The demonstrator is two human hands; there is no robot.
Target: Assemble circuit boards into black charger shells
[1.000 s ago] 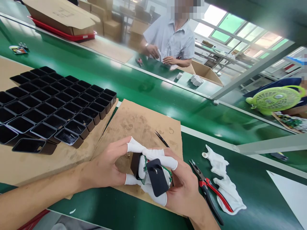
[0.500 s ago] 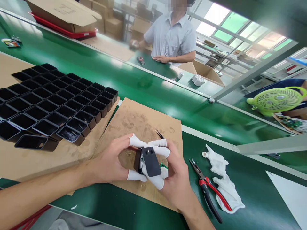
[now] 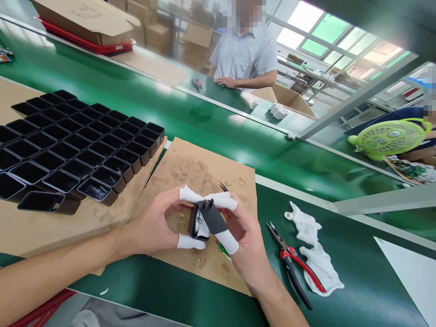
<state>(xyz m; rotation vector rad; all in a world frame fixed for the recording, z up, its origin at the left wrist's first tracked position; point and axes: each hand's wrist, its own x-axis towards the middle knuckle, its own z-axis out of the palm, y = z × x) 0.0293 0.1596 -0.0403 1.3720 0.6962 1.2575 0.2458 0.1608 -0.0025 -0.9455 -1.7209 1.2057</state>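
My left hand [image 3: 155,222], with white finger cots, is closed around a black charger housing [image 3: 193,223] above the cardboard sheet. White and green parts show inside the housing's open end. In my right hand [image 3: 250,240], also in finger cots, is the black cover [image 3: 213,216] with two plug prongs. The cover is tilted across the housing's opening, touching or very close to it. Part of a green circuit board [image 3: 224,251] shows below my right thumb. Dark pointed tweezers [image 3: 223,186] lie just beyond my right fingers, partly hidden.
Rows of open black housings [image 3: 78,141] stand at left on cardboard [image 3: 112,218]. Red-and-black pliers [image 3: 289,259] and crumpled white gloves [image 3: 320,263] lie at right. Across the green bench, a person [image 3: 243,59] stands beside an open carton [image 3: 293,102]. A green fan [image 3: 388,138] is at far right.
My right hand has turned the cover, so its prongs now point upward and more of the housing's inside shows. The person opposite has drawn one arm back. The view has shifted slightly.
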